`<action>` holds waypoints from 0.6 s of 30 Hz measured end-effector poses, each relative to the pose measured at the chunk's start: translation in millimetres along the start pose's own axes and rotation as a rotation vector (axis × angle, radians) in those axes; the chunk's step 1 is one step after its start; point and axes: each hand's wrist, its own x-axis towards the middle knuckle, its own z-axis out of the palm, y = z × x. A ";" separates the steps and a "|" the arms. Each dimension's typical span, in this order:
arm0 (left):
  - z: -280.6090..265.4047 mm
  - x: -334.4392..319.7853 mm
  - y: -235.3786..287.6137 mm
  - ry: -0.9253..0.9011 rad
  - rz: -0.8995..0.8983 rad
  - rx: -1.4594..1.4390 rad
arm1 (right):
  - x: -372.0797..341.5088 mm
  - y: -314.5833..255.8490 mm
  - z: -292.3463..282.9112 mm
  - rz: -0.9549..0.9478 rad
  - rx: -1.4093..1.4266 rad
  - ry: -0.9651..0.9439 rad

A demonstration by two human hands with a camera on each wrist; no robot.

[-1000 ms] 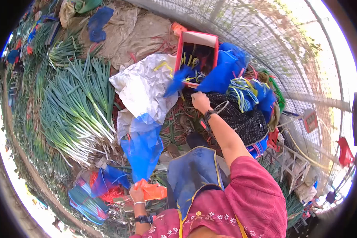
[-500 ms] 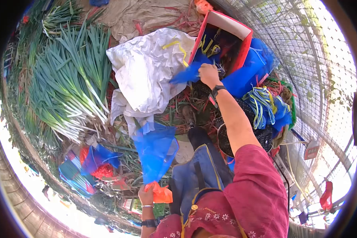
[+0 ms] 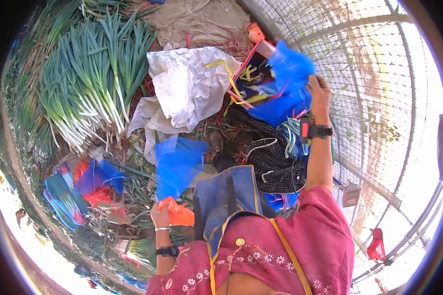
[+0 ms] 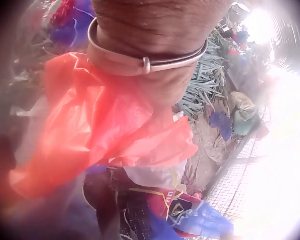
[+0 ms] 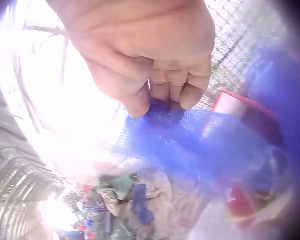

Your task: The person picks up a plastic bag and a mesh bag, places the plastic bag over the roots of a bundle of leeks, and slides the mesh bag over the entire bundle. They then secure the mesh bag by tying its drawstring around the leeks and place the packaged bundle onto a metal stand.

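Mesh [image 3: 288, 64], blue, pinched at its edge between thumb and fingers of right hand [image 3: 320, 96]. Spreads leftward and forward from fingertips, partly over red box [image 3: 265, 49], near same hand. Cannot tell from folds below: one piece or two. Second blue mesh [image 3: 177, 164] directly forward of left hand [image 3: 160, 214]; orange plastic [image 3: 179, 214] gripped by that hand. Exact finger placement on left: cannot tell, hidden by plastic.

Handling, judged by look: both mesh pieces very light, limp, liable to billow or snag on box corner. Open weave, so probably little slip; likely tough under a pull, poor at keeping shape. Best taken at a gathered edge or corner, thumb against fingertips. Orange plastic probably thin, slicker, easier to tear; better bunched than held flat.

Between hands, farther forward: crumpled white sheet [image 3: 182, 88]. Well forward and left of left hand: leafy green stalks [image 3: 88, 73].

Writing: pale letter-like marks on red box in left wrist view, too small and blurred to read. No brand or label legible on mesh or plastic.
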 end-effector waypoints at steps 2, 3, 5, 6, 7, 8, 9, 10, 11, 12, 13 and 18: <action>-5.9 -3.1 -10.1 0.028 0.035 -0.105 | -11.1 -43.6 -5.7 -0.005 0.261 -0.046; -10.4 -7.6 -15.9 0.047 0.050 -0.156 | -22.6 -67.4 -0.5 -0.018 0.610 -0.242; -21.8 -18.4 -24.0 0.080 0.069 -0.226 | -37.3 -86.9 9.9 -0.012 0.455 -0.268; -30.4 -26.9 -31.2 0.098 0.076 -0.258 | -44.5 -93.0 12.6 -0.010 0.377 -0.279; -40.3 -37.0 -39.2 0.129 0.084 -0.274 | -43.1 -99.3 18.2 -0.150 -0.452 -0.137; -49.6 -47.9 -47.6 0.162 0.092 -0.293 | -48.2 -106.2 17.2 -0.150 -0.341 -0.105; -55.4 -56.2 -58.5 0.200 0.099 -0.320 | -56.5 -120.2 25.9 -0.154 -0.228 -0.082; -63.1 -62.5 -76.6 0.258 0.093 -0.342 | -76.8 -137.6 43.4 -0.149 -0.110 -0.065; -72.3 -72.2 -100.4 0.303 0.081 -0.352 | -102.3 -152.9 54.0 -0.284 0.111 -0.208; -77.8 -82.9 -121.7 0.343 0.075 -0.366 | -117.5 -160.9 59.9 -0.257 0.165 -0.240; -81.0 -94.5 -138.2 0.367 0.056 -0.529 | -127.4 -171.8 69.6 -0.236 0.222 -0.278; -115.5 -162.2 -256.7 0.646 -0.006 -0.619 | -164.8 -167.2 104.8 -0.143 0.329 -0.728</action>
